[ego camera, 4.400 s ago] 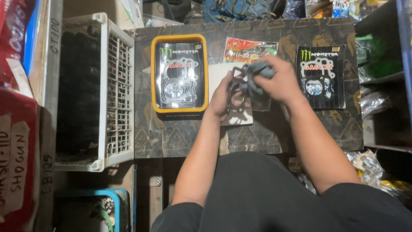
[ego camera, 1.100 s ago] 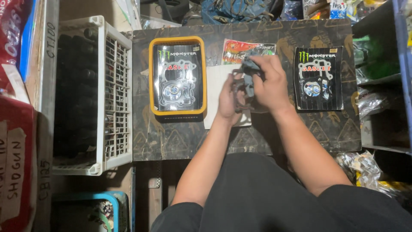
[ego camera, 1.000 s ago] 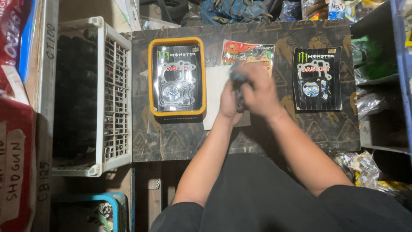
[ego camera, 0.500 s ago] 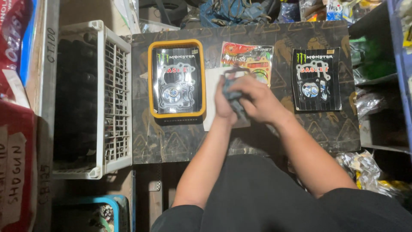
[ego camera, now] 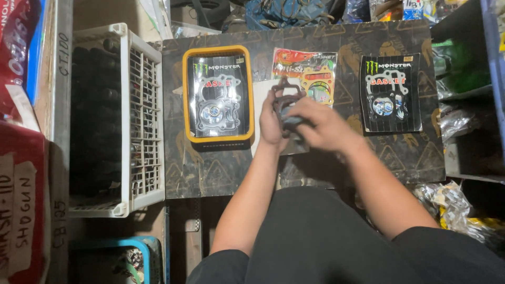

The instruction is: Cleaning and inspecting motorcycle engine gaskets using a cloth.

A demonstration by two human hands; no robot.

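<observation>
At the far left stood a white crate (ego camera: 139, 126) of dark parts, just beside the dark patterned board (ego camera: 210, 173) that served as a worktop. On the board's left part lay a yellow tray (ego camera: 219, 51) holding a black gasket pack (ego camera: 218, 97). Right of it, under the hands, lay a white sheet (ego camera: 259, 92), and above that a red and green pack (ego camera: 307, 68), partly covered by the gaskets.

The left hand (ego camera: 271, 123) was closed on a stack of dark gaskets (ego camera: 286, 97), held upright above the sheet near the middle of the board, the thumb towards the tray and the fingers hidden behind the stack. The right hand (ego camera: 323, 126) lay over the lower part of the same gaskets, blurred, its fingers curled about them; how tightly it gripped could not be told, though it touched them.

Farther right, well apart from the hands, a second black pack (ego camera: 390, 94) lay flat on the board. Beyond the board's right edge sat clear bags (ego camera: 447, 197) and a dark shelf (ego camera: 473, 94).
</observation>
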